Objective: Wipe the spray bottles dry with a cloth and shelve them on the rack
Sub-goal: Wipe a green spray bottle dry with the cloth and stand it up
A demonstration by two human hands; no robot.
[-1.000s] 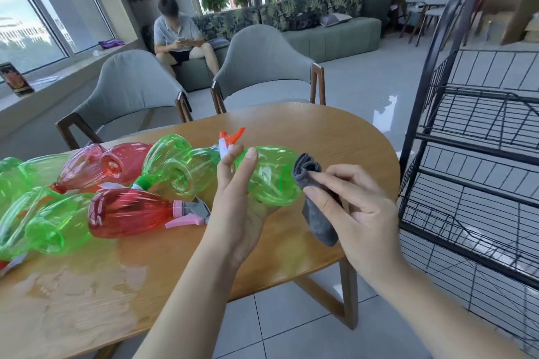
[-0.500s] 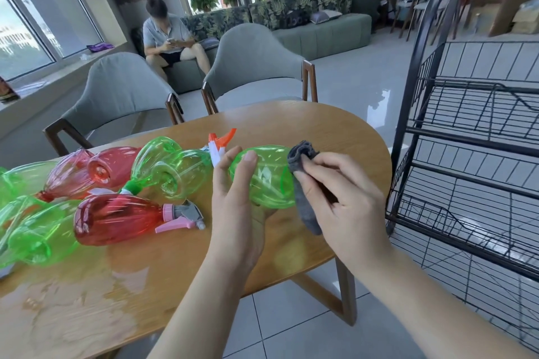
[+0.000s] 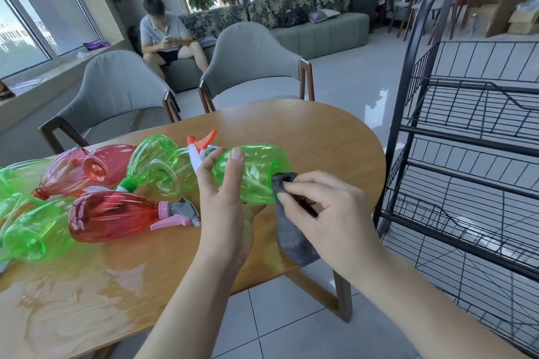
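My left hand [image 3: 226,207] grips a green spray bottle [image 3: 256,172] held on its side above the wooden table [image 3: 320,131], its orange and white trigger head [image 3: 199,144] pointing away to the left. My right hand [image 3: 323,213] pinches a grey cloth [image 3: 291,230] against the bottle's base end; the cloth hangs down below the hand. The black wire rack [image 3: 466,137] stands at the right, with no bottles on the shelves in view.
Several green and red spray bottles [image 3: 116,216] lie on the table's left half. Water puddles [image 3: 73,300] spread on the near left tabletop. Two grey chairs [image 3: 250,67] stand behind the table. A person [image 3: 166,38] sits on a sofa beyond.
My right hand has slid the cloth lower along the bottle's base end. The bottle has stayed in my left hand, and the view has shifted slightly.
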